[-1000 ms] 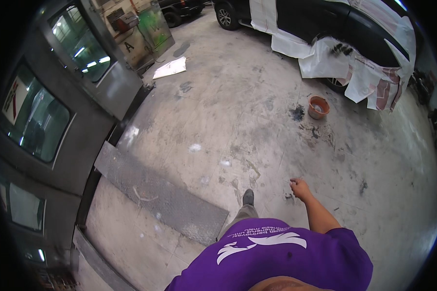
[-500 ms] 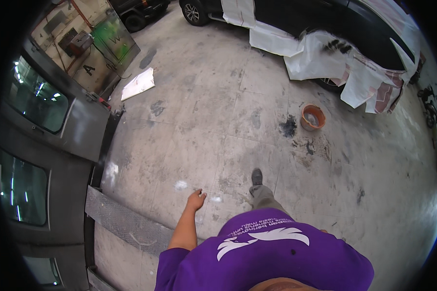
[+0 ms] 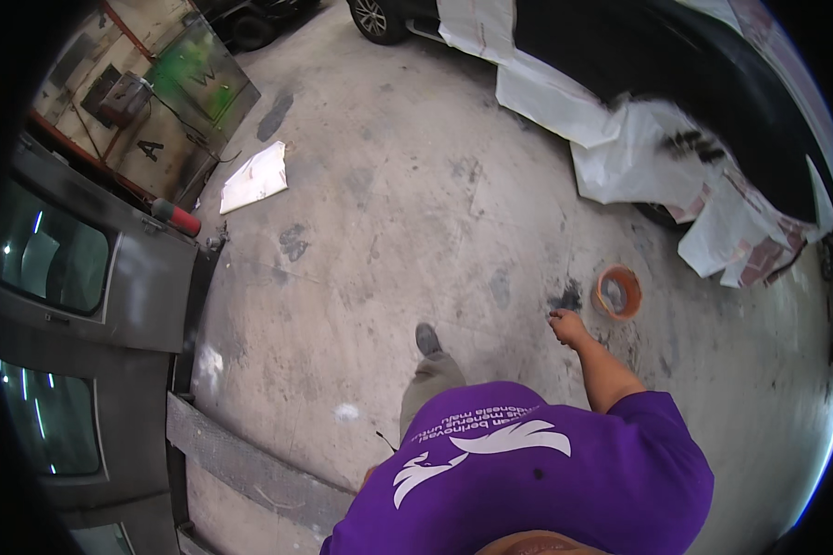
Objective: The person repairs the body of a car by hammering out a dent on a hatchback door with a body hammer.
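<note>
Person in purple shirt [image 3: 528, 472] standing on stained concrete floor [image 3: 389, 231], one grey shoe [image 3: 427, 339] forward; right hand [image 3: 565, 326] out ahead at arm's length, empty, fingers loosely curled and pointing down, gripping nothing; nearest thing to it is a small orange bucket [image 3: 618, 292] sitting on the floor just beside and slightly beyond the hand, not touching; dark paint stain [image 3: 566, 298] on the floor between hand and bucket; left hand mostly hidden behind the shirt edge low in the frame, can't tell if it is curled or slack; dark car [image 3: 713, 83] along the far right, its lower side draped in white masking paper [image 3: 620, 139] with reddish tape at the edges, well apart from the hand; loose white sheet [image 3: 255, 176] lying flat on the floor far left, near a red-ended cylinder [image 3: 176, 217]; grey vehicle panels with windows [image 3: 74, 277] standing along the left edge; grey flat strip [image 3: 250, 467] lying on the floor at lower left; green-sprayed board [image 3: 194, 74] leaning at the back left wall; car wheel [image 3: 375, 17] at top centre.
</note>
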Tool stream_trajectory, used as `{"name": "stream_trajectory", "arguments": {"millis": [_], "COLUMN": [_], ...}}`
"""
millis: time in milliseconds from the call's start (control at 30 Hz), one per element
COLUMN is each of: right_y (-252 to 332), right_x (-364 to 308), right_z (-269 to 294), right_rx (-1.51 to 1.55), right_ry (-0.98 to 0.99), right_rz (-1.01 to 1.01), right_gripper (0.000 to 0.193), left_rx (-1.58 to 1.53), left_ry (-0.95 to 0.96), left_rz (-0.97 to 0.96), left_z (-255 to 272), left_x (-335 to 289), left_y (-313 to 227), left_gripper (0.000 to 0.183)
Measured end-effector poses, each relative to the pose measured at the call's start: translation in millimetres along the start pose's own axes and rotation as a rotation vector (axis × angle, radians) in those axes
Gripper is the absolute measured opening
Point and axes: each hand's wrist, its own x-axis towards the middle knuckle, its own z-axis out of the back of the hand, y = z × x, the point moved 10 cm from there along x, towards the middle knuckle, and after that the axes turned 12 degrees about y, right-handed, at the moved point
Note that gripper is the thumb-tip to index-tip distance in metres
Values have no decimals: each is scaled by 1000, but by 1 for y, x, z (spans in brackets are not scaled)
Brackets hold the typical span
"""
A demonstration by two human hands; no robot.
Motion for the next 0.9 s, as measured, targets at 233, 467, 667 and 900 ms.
{"name": "stream_trajectory", "arguments": {"millis": [233,467,667,900], "right_y": [71,139,189,234], "right_x": [155,171,285,501], "right_z": [13,11,51,56], "right_rx": [-49,-307,-112,-1051], "right_ry": [28,403,271,649], "right_rz": [-36,-287,-248,71], "right_gripper": [35,31,39,35], "left_rx": [-41,312,152,30], "left_ry": [-38,-160,-361,-386], "left_rz": [54,-194,-361,-233], "left_z": [131,395,621,685], "left_x": [53,155,185,252], "left_y": [-125,-411,-630,-659], "left_gripper": [63,63,59,59]}}
